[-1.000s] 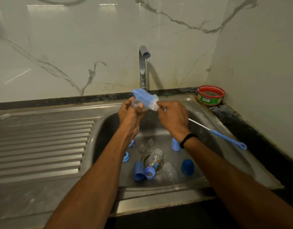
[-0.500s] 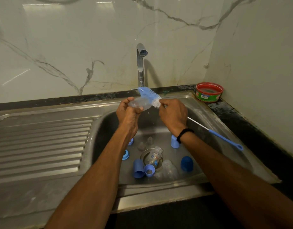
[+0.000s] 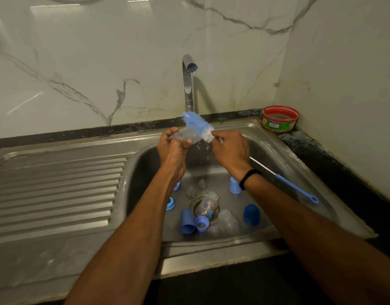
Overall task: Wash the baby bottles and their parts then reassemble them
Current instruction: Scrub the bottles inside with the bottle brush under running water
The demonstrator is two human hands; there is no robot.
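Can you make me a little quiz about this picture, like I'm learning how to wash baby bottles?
1. True or false: the left hand holds a clear bottle.
2. What does the right hand grip? A) the bottle brush B) a sponge C) a spoon
3. Fill in the gap: the dark blue cap lies in the ____.

Key: 1 true. 2 A. 3 sink.
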